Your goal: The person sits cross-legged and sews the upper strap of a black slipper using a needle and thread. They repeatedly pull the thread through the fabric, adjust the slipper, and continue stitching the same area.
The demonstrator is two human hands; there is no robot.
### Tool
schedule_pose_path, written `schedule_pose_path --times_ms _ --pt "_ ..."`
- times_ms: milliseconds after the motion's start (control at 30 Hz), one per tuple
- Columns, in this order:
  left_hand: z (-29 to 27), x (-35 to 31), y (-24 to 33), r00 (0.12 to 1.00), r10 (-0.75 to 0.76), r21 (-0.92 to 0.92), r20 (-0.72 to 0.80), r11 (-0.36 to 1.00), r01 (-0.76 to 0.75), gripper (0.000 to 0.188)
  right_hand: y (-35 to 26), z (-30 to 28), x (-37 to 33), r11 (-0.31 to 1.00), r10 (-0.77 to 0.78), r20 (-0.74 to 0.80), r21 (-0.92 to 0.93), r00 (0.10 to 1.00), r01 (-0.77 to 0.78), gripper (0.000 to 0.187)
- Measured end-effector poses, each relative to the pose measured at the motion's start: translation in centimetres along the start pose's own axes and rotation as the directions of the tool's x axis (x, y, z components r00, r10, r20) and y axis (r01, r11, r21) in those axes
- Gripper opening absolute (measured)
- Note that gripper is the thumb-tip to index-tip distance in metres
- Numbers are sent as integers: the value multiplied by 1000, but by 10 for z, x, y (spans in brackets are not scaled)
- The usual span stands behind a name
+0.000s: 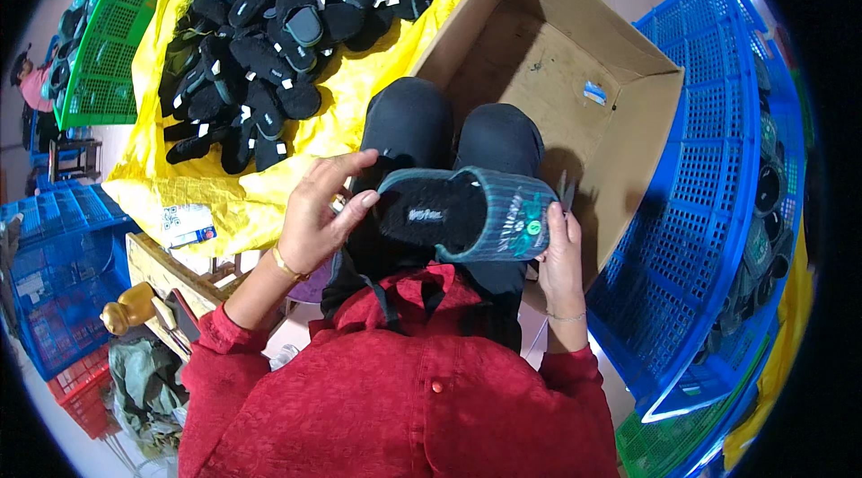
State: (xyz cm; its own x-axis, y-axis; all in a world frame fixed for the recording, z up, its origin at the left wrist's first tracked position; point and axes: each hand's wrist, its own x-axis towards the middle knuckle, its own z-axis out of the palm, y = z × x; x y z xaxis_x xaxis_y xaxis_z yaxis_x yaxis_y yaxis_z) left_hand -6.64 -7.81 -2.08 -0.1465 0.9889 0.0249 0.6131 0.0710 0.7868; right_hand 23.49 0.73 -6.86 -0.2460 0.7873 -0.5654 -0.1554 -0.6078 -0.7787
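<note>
A person in a red top sits with a slipper (467, 213) held over their knees, and everything else is placed here relative to that slipper. It is dark grey-green with thin stripes, a black fleecy lining and a small round green tag on its upper, and it lies sideways with its open heel end toward the left hand. The left hand (319, 213) is at that heel end, its grip pinching the rim between thumb and forefinger while the other fingers curl loosely above; a ring and a thin bangle show on it. The right hand (558, 254) is at the toe end, its grip wrapped on the slipper from below and behind, fingers closed on it; something thin and dark sticks up just above this hand, too small to tell what. Beyond the slipper, past the black-clad knees, stands an open cardboard box (620, 119) with a small pale-blue scrap on its floor. Up and to the left of the slipper, a heap of black slippers (269, 38) with white tags lies on a yellow sheet (224, 195); a green crate (112, 38) stands past that heap. To the right of the slipper a blue crate (709, 164) is tilted on edge, with more dark footwear behind it. Left and below, another blue crate (58, 254) sits near a wooden frame.
</note>
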Motion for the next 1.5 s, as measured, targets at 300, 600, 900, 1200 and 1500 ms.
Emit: schedule_pose_path --times_ms 300,600,900,1200,1500 --pt "22 5 11 995 -70 -133 73 988 79 71 -5 4 -4 999 -42 -56 -28 998 41 32" --pt "24 16 2 952 -230 -666 201 681 305 39 -14 28 -5 998 -62 -246 -4 967 63 35" --pt "11 29 -24 915 -41 -824 402 421 380 36 -55 -75 -35 946 -131 -172 -315 976 71 41" --pt "10 19 -216 622 -780 -676 70 421 604 19 -176 -192 -73 651 -562 -432 294 705 699 24" --pt "15 12 -410 58 -915 -532 -399 283 798 44 -49 -44 43 245 -461 115 -937 880 251 47"
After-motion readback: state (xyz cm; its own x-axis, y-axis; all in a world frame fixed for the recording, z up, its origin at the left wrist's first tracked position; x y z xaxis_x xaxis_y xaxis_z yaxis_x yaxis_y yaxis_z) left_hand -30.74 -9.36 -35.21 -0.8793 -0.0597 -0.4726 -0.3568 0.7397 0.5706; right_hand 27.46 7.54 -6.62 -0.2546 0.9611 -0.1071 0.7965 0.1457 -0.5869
